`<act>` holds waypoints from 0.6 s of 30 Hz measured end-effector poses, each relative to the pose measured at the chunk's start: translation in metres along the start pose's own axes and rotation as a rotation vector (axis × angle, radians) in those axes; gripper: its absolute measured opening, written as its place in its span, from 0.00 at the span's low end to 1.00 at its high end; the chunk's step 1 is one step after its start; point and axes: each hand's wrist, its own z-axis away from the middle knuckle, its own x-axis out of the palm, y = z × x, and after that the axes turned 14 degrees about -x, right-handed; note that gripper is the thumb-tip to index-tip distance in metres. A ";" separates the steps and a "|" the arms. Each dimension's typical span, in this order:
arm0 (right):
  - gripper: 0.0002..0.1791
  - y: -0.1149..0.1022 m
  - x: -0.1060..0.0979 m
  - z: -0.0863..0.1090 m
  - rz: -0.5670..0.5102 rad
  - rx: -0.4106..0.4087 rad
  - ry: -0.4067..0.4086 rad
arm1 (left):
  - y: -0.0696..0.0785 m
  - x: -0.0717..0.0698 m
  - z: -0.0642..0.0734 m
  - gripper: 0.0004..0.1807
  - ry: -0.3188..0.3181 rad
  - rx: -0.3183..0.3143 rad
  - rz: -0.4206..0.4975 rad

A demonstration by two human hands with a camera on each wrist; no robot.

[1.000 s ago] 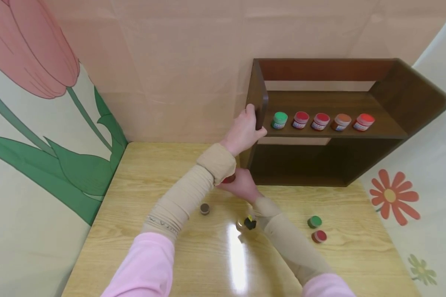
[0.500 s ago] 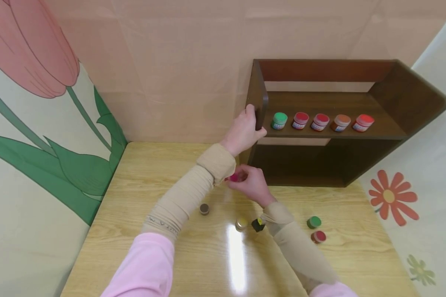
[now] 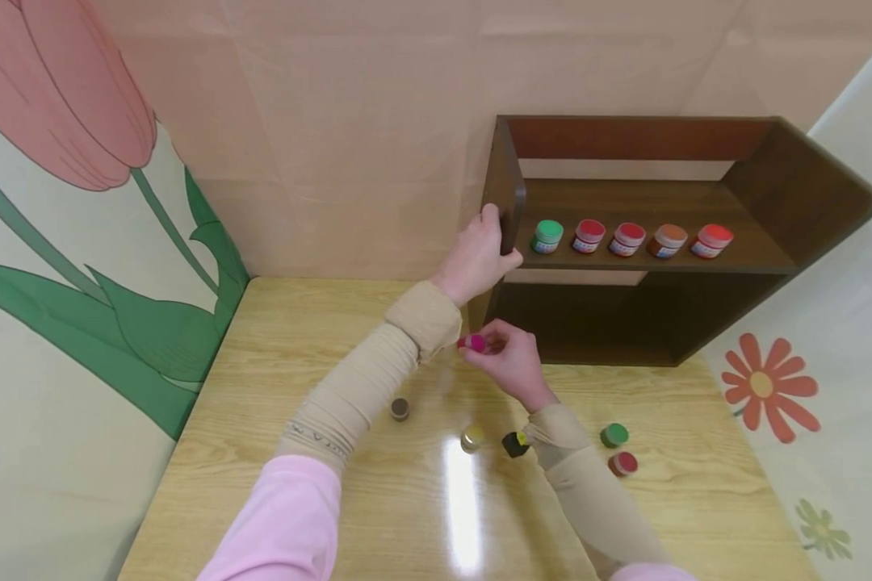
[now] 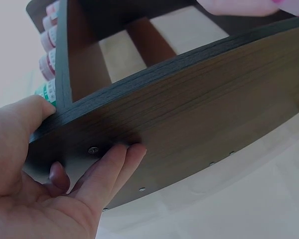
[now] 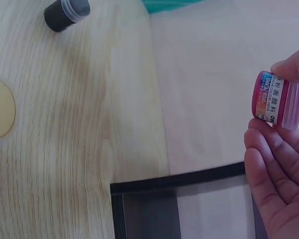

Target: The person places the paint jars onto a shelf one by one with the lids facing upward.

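In front of me, a person's right hand pinches a small pink paint jar between thumb and fingers, tipped sideways above the bench, near the lower left corner of a dark wooden shelf unit. The left hand grips the unit's left side panel, thumb over its front edge, fingers against the outer face. Five jars stand in a row on the upper board; a green jar and a dark red jar sit on the bench.
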 end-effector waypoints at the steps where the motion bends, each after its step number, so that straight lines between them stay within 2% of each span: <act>1: 0.13 0.000 -0.002 0.001 0.000 0.003 0.008 | 0.000 0.000 0.000 0.27 0.000 0.000 0.000; 7: 0.15 0.004 -0.016 0.006 0.006 0.013 0.075 | 0.000 0.000 -0.001 0.28 -0.007 -0.006 0.004; 18: 0.19 0.014 -0.046 0.006 0.103 0.040 0.155 | 0.000 0.001 0.000 0.28 0.002 -0.003 -0.002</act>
